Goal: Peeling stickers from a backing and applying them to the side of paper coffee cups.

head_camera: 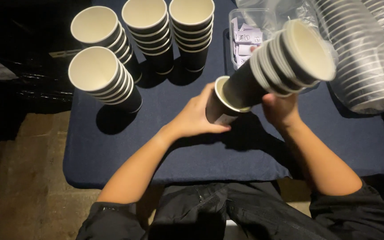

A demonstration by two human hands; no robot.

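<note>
My left hand [195,118] grips a single black paper cup [220,108] with a white rim, held on its side over the dark blue table [125,151]. My right hand [280,110] holds a tilted stack of nested black cups [285,58] from below, white insides facing up and right. The bottom of that stack sits inside the mouth of the single cup. Both hands are just above the table's middle.
Several short stacks of black cups [101,75] stand upright at the table's back left and centre. A clear plastic box [247,35] with small paper packets sits behind the hands. Long sleeves of cups in clear plastic wrap [365,58] lie at right.
</note>
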